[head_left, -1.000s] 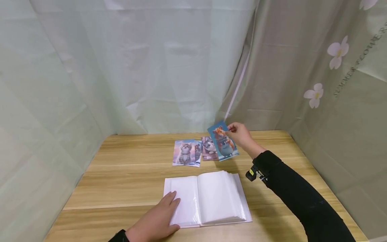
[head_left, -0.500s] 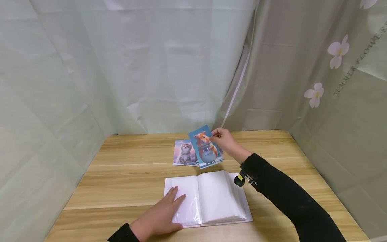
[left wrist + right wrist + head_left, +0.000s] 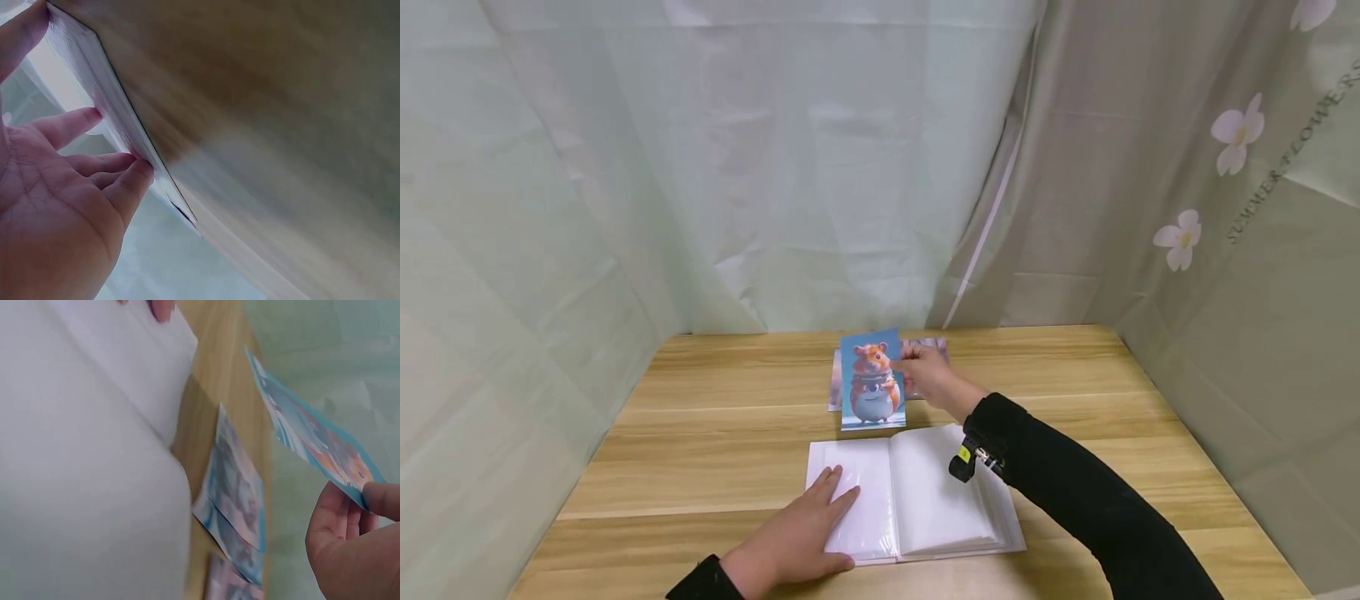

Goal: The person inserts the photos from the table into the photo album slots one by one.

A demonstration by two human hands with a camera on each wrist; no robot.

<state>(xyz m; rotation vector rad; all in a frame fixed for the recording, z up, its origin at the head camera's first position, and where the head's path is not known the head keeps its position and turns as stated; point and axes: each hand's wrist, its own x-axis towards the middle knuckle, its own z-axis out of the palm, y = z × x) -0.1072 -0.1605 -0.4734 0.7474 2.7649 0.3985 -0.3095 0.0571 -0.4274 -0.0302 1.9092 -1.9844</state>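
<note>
My right hand (image 3: 931,377) pinches a blue picture card (image 3: 872,383) with an orange hamster on it by its right edge. In the right wrist view the card (image 3: 319,434) tilts above the table, thumb on its printed face. An open photo album (image 3: 942,492) with blank white pages lies in front of me. My left hand (image 3: 801,529) rests on the album's left page, fingers spread; in the left wrist view its fingertips (image 3: 144,169) touch the album's edge. Behind the held card lie other picture cards, a kitten card (image 3: 240,481) among them, mostly hidden in the head view.
A wooden table (image 3: 715,467) carries everything. Pale curtains (image 3: 850,167) surround its back and sides, with printed flowers and lettering at the right. A purplish card (image 3: 936,343) shows past the right hand at the back.
My right hand has carried the hamster card leftward and slightly nearer, from the right of the other cards to in front of the kitten card, turning it more upright. The left hand has shifted slightly.
</note>
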